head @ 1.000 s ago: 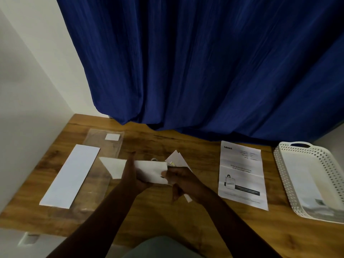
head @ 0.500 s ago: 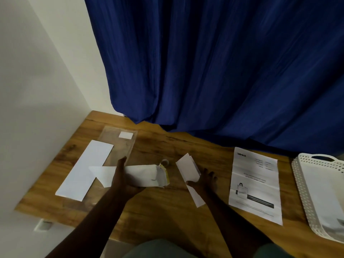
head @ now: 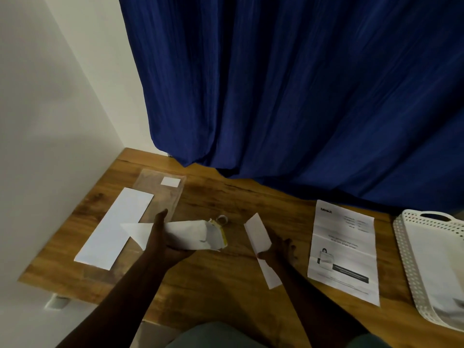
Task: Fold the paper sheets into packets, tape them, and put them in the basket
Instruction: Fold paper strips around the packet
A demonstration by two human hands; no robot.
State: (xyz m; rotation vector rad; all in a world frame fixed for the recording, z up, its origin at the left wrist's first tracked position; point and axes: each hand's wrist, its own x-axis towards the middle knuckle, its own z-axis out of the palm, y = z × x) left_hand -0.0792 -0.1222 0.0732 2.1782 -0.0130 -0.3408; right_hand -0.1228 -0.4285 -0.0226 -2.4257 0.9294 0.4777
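At frame centre the left hand [head: 165,243] grips a half-folded packet [head: 193,234] to hold its creases, while the right hand [head: 277,251], fingers spread, pins a narrow strip [head: 258,237] flat on the table [head: 226,297].

A white folded packet [head: 193,234] with a yellow-edged open end is held above the wooden table, a loose triangular flap sticking out to its left. Right of it lies a narrow folded white strip [head: 261,247], angled across the wood. Further right, 1 printed sheet [head: 344,252] lies flat, creased in thirds. The white perforated basket [head: 404,249] sits at the far right edge.
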